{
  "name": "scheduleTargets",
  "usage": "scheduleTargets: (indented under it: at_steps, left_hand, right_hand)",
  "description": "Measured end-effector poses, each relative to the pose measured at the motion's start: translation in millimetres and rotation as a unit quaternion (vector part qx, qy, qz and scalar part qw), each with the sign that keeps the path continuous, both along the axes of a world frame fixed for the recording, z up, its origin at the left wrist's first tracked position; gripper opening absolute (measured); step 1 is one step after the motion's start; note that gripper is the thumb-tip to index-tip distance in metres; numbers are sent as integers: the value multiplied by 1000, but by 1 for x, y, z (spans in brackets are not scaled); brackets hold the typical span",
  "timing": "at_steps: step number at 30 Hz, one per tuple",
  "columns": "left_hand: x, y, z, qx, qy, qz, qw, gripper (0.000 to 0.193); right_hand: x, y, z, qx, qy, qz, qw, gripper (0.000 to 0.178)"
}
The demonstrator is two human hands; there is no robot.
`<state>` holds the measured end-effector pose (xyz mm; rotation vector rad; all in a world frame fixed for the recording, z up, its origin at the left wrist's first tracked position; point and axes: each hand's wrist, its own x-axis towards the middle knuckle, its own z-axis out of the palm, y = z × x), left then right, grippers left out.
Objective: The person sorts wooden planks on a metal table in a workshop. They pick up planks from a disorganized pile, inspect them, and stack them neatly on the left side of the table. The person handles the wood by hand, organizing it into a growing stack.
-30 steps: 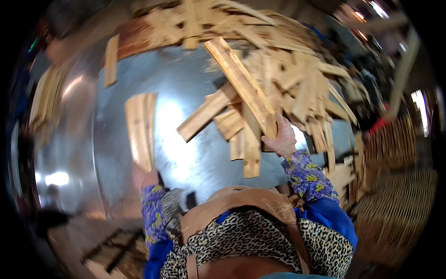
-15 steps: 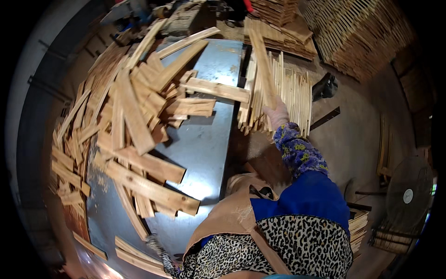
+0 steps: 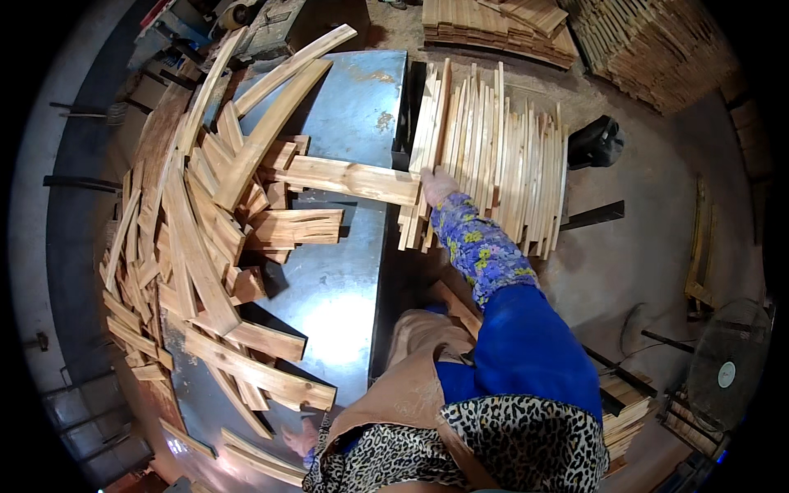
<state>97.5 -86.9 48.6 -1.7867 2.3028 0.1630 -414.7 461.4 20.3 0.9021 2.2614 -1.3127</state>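
My right hand is closed on the near part of a narrow wooden board that stands on edge in a row of boards. The fingertips lie beside the end of a plank, which juts over the metal table's right edge. At the table's near side is my left hand, blurred and close to my body; its fingers cannot be made out. Near it two boards lie side by side, and a knotted plank rests on the pile.
A loose heap of planks covers the left of the metal table. Stacked boards stand at the far side, with a larger stack at far right. A black object lies beyond the row; a round fan stands at right.
The board in my right hand has turned from lying flat over the row to standing on edge in it. My left hand has come into sight at the near side. The whole view has shifted.
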Motion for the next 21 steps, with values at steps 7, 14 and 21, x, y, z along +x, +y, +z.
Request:
scheduleTargets:
  at_steps: [7,14,21]
  left_hand:
    - [5,21,-24,63,-77,-39,994,97]
    - [-44,41,-8,69,-105,-72,989,92]
    - [-88,55,5,69,-117,-91,986,88]
  right_hand:
    - [-78,8,34,39,-7,-93,995,120]
    - [-61,62,18,-132,82,-141,978,98]
    - [13,167,38,-55,102,-199,973,78]
